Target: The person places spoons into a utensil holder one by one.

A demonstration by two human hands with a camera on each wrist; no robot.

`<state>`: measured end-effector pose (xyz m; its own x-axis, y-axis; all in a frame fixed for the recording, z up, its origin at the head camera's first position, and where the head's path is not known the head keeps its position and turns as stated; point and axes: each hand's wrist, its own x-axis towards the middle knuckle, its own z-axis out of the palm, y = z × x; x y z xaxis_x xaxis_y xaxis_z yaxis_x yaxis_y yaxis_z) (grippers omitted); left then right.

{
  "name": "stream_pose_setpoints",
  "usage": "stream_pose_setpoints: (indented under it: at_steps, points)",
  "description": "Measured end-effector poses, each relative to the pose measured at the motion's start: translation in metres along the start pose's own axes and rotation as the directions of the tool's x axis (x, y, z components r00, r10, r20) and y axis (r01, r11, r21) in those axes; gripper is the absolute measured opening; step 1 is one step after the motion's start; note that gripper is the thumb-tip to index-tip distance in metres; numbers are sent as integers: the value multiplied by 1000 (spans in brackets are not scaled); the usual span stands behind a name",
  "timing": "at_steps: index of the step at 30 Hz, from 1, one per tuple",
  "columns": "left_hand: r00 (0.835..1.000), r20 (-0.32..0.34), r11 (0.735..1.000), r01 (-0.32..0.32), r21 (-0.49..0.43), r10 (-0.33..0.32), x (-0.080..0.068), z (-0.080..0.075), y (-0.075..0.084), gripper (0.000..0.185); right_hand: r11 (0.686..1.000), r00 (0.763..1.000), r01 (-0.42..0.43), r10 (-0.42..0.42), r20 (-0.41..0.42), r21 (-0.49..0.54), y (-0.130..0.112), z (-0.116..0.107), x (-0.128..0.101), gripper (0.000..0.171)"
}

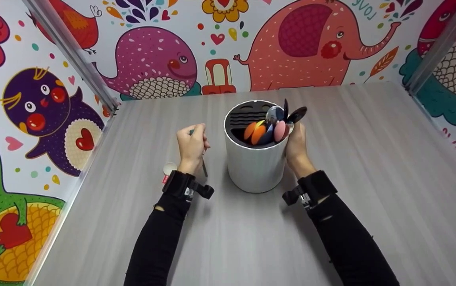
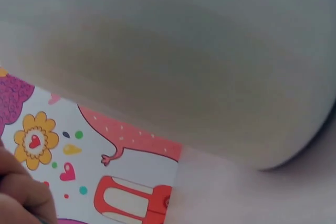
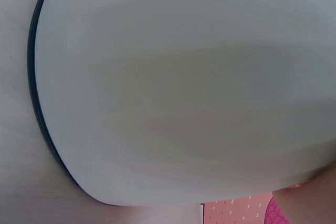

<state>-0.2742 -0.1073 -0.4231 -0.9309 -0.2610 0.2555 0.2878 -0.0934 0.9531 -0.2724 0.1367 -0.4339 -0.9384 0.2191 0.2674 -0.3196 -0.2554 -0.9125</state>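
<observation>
A white cylindrical holder (image 1: 254, 167) stands mid-table with several coloured spoons (image 1: 269, 129) leaning in its black slotted top. My right hand (image 1: 296, 146) grips the holder's right side just under the rim; its fingers are hidden behind the holder. My left hand (image 1: 191, 143) is left of the holder, fingers curled round a thin utensil whose dark metal handle (image 1: 204, 167) points down toward the table. The left wrist view shows the holder's wall (image 2: 184, 61) with my fingers (image 2: 21, 192) at the bottom left. In the right wrist view the holder's wall (image 3: 184, 87) fills the frame.
A small white round piece (image 1: 169, 168) with a red tag lies on the grey wooden table (image 1: 370, 178) by my left wrist. Cartoon-animal walls (image 1: 152, 59) close the table in at the back and both sides, with metal posts (image 1: 73, 55) in the corners.
</observation>
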Motion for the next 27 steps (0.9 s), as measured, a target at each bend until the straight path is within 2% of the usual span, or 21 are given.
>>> stream_pose_setpoints:
  at_steps: [7,15,22,27]
  points:
    - [999,47,997,-6,-71,9,-5,6,15,41,1000,1000,-5,5,29,-3,-3,0,0,47]
    - [995,95,977,-13,-212,34,-7,14,39,44,999,994,-22,20,109,24,-3,-1,2,58]
    - [991,120,958,-19,-285,56,-13,20,59,44,1000,996,-10,9,89,8,-3,-2,1,57]
    - [988,111,939,-67,-338,110,-17,22,77,45,999,999,-8,9,40,-32,-1,-3,0,56]
